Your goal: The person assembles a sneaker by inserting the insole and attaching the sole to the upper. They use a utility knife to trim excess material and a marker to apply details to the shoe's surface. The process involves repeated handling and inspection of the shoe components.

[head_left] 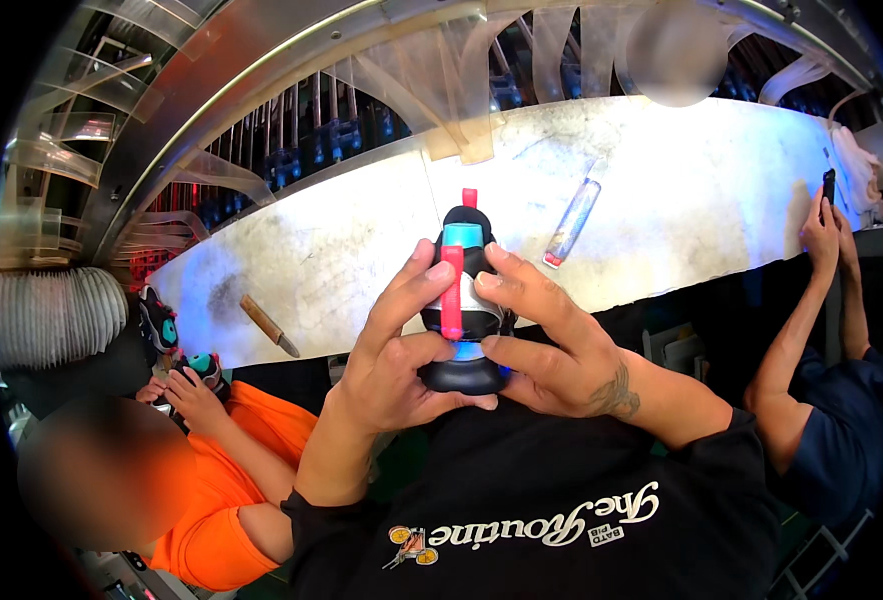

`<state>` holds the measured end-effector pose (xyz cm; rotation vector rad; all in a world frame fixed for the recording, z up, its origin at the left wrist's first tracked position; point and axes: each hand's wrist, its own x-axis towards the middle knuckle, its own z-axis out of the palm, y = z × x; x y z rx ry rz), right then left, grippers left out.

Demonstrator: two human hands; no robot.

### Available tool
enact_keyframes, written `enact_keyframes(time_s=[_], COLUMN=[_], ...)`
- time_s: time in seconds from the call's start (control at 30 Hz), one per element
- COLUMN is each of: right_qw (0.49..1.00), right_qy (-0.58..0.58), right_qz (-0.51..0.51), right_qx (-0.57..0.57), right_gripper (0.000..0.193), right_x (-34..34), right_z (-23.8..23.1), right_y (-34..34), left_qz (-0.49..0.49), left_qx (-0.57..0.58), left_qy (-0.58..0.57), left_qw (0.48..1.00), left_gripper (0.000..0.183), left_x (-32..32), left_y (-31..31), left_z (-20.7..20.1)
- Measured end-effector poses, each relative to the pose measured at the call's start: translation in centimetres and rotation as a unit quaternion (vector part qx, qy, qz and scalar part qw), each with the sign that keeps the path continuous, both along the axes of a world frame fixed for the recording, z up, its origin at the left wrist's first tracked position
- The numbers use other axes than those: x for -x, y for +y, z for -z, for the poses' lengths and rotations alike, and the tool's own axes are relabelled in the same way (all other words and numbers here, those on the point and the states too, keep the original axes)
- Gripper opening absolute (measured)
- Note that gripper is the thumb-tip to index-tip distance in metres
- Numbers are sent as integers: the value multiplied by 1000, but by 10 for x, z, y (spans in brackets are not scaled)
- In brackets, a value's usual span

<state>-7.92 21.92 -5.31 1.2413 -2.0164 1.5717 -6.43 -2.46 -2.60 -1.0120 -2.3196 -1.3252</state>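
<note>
A small black shoe (479, 322) with a turquoise lining, grey side panels and red pull strips is held up in front of my chest, over the near edge of the table. Its rounded black front end points toward me, and a bluish glow shows just behind that end. My left hand (386, 350) grips the shoe's left side, fingertips by the red strip and thumb low near the front. On the opposite side my right hand (561, 350) closes around it in the same way. The shoe's underside is hidden.
A pale worktable (361, 250) runs across, bearing a wooden-handled knife (266, 323) and a slim translucent tool (571, 225) with a red end. A person in orange handles a shoe (204, 370) at left; another, in dark blue, holds a black item (828, 183). Clear strips (401, 90) hang behind.
</note>
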Motion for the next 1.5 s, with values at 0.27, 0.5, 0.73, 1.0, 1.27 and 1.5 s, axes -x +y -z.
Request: enact_keyframes(time_s=[0.27, 0.5, 0.73, 1.0, 1.27, 1.5], right_qw=[998, 995, 996, 999, 980, 947], right_qy=[6, 32, 6, -30, -179, -283], right_qz=[10, 42, 49, 10, -83, -147], right_qx=[-56, -85, -81, -25, 7, 38], right_gripper=[34, 25, 24, 60, 94, 112], right_x=[5, 6, -9, -18, -2, 7], right_z=[-29, -42, -39, -26, -11, 15], right_y=[-3, 3, 9, 11, 13, -1], left_qz=[-26, -22, -38, -57, -41, -64], left_qx=[74, 29, -10, -143, -100, -86], left_qy=[68, 46, 21, -80, -89, -73], left_qw=[995, 998, 999, 985, 990, 992], left_gripper=[62, 59, 60, 81, 89, 84], left_x=[10, 8, -10, -37, -52, -56], left_y=[5, 16, 26, 23, 7, 15], left_z=[-16, -16, -10, 14, 16, 18])
